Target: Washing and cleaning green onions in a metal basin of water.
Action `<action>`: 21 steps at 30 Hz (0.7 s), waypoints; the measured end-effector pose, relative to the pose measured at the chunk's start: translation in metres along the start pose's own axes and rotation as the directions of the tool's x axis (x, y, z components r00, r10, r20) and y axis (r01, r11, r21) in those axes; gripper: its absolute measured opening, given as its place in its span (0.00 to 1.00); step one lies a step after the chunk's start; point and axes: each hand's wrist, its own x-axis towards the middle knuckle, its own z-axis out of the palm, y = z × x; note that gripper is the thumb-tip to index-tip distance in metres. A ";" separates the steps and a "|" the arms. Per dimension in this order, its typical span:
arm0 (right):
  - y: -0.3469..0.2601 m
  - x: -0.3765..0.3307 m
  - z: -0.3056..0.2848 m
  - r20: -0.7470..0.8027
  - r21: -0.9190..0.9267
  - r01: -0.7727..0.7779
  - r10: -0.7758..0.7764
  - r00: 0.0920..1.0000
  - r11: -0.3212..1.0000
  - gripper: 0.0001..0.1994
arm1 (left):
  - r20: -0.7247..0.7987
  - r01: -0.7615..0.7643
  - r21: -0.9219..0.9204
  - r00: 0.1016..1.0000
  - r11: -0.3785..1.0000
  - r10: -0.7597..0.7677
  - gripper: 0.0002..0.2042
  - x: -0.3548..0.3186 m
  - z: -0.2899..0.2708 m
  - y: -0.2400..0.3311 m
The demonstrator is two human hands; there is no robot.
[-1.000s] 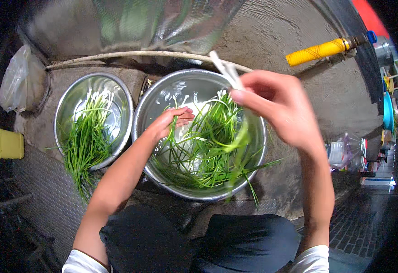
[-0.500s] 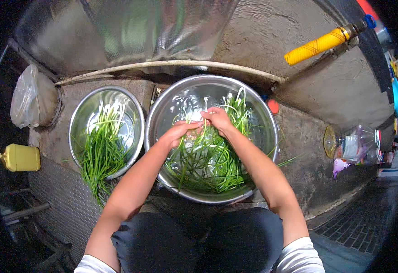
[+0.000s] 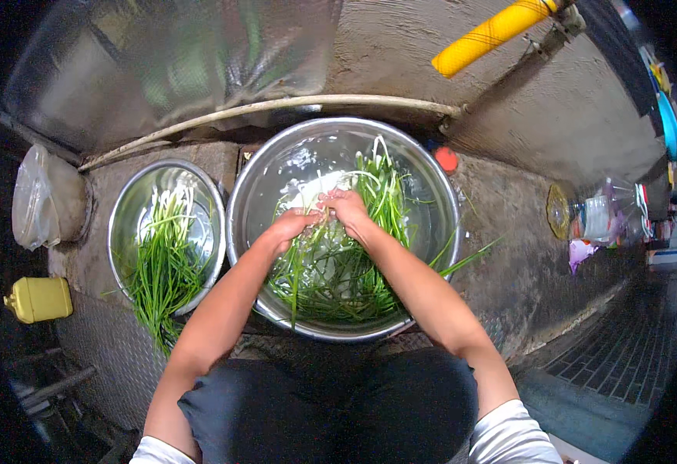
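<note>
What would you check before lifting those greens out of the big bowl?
1. Both hands on the greens: left hand and right hand meet on the green stalks: ok.
2. Grip closed firmly: cannot tell.
3. Big bowl sits steady: ok.
4. Small bowl has room: partly filled with a sorted bunch: ok.
5. Stalks all inside the big bowl: a few hang over its right rim: not ok.

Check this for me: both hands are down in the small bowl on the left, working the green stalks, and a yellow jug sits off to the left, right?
Not quite. The head view shows the left hand and right hand together in the large steel bowl in the middle, among its green stalks. The small bowl on the left holds stalks but no hands. The yellow jug is indeed off to the left.
</note>
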 end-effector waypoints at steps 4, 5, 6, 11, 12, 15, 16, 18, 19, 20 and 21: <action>0.007 0.002 0.001 -0.323 -0.305 -0.048 -0.056 0.945 0.951 0.05 | 0.118 -0.047 0.095 0.992 0.994 0.036 0.16 -0.006 0.008 0.000; 0.006 0.002 0.000 -0.323 -0.300 -0.044 -0.058 0.945 0.953 0.05 | 0.116 -0.048 0.101 0.993 0.994 0.036 0.16 -0.007 0.008 0.002; 0.005 0.001 -0.004 -0.189 -0.176 0.006 -0.040 0.981 0.984 0.05 | 0.088 -0.031 0.078 0.996 0.996 0.024 0.17 -0.008 0.007 0.003; -0.014 -0.012 -0.010 0.019 0.003 0.019 -0.019 1.000 1.000 0.13 | -0.161 -0.088 -0.014 0.983 0.996 0.084 0.24 -0.027 0.017 0.015; -0.010 -0.007 -0.013 -0.060 0.003 0.044 -0.044 0.997 0.999 0.15 | -0.106 -0.150 0.121 0.981 0.981 0.163 0.26 -0.012 0.010 0.011; -0.007 -0.008 -0.011 -0.042 -0.133 0.092 -0.099 0.994 0.987 0.13 | -0.320 -0.164 0.437 0.891 0.884 0.324 0.22 -0.006 0.005 0.010; -0.009 -0.012 -0.012 0.005 -0.233 0.084 -0.085 0.996 0.969 0.15 | -0.273 -0.251 0.648 0.805 0.719 0.527 0.20 0.012 -0.009 0.000; -0.015 -0.018 -0.007 0.041 -0.279 0.087 -0.078 0.996 0.956 0.15 | -0.278 -0.281 0.760 0.674 0.585 0.684 0.20 0.013 -0.008 0.000; -0.017 -0.019 -0.004 0.078 -0.322 0.092 -0.071 0.994 0.942 0.15 | -0.248 -0.275 0.858 0.519 0.434 0.818 0.20 0.013 -0.007 -0.001; -0.017 -0.017 -0.002 0.125 -0.262 0.124 -0.093 0.988 0.957 0.10 | -0.224 -0.268 0.892 0.437 0.364 0.871 0.21 0.007 -0.002 0.001; -0.019 -0.016 -0.003 0.123 -0.265 0.123 -0.093 0.988 0.956 0.10 | -0.224 -0.271 0.891 0.437 0.365 0.871 0.21 0.009 -0.002 0.002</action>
